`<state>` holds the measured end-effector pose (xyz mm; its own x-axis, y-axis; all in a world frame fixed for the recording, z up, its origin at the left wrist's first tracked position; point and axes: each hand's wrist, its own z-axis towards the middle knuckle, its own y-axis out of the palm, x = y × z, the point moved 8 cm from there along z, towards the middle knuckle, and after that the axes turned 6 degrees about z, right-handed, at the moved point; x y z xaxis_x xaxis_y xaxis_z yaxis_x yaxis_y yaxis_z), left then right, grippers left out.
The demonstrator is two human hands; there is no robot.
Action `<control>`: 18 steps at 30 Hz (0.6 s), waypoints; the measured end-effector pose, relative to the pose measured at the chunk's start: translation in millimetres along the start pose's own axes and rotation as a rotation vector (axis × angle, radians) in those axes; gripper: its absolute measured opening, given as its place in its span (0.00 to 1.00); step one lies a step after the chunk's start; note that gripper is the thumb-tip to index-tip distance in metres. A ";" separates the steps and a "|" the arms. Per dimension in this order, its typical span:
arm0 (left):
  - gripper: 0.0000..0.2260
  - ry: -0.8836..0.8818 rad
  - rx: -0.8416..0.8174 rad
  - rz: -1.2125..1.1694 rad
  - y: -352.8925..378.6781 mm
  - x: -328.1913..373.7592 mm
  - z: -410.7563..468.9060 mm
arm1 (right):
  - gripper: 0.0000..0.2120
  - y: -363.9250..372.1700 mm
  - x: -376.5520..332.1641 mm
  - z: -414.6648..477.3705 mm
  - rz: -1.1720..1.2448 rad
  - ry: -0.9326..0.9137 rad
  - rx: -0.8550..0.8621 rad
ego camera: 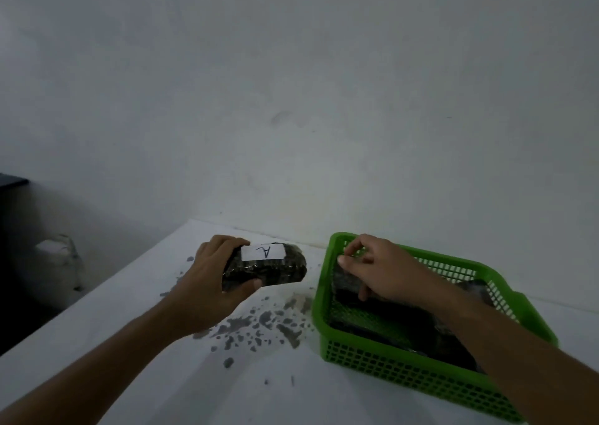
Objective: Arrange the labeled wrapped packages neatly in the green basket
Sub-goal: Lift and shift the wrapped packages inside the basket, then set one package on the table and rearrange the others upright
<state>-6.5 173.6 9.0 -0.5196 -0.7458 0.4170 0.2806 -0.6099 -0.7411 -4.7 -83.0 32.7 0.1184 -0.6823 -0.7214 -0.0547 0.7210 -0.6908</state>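
The left hand (pixel 214 282) clamped the dark package labelled A (pixel 269 267) by its end, above the bench (pixel 129 343) beside the green basket (pixel 405 369). The right hand (pixel 372 269) pinched another package (pixel 348 282) inside. The glossy wrap looked slippery and compact; gripping across the short sides seemed safest.

text: "A", handwritten | on: white label (pixel 263 252) | atop: dark wrapped package (pixel 275 270)

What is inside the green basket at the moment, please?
The green basket holds dark wrapped packages; the right hand grips one at the far end. The forearm covers the others, so their count and labels cannot be seen.
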 end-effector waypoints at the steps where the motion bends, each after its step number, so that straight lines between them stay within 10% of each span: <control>1: 0.25 -0.040 -0.014 0.035 2.2 -12.5 -7.3 | 0.09 1.8 2.0 -0.1 -0.045 -0.008 -0.008; 18: 0.28 -0.172 -0.417 0.087 53.2 -48.8 -38.2 | 0.19 36.2 60.5 -18.3 -0.666 0.135 -0.574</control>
<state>2.9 187.8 -70.9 -0.3574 -0.8447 0.3985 -0.0495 -0.4089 -0.9112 -17.6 -100.4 -36.8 0.1877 -0.9728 -0.1357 -0.5092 0.0218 -0.8604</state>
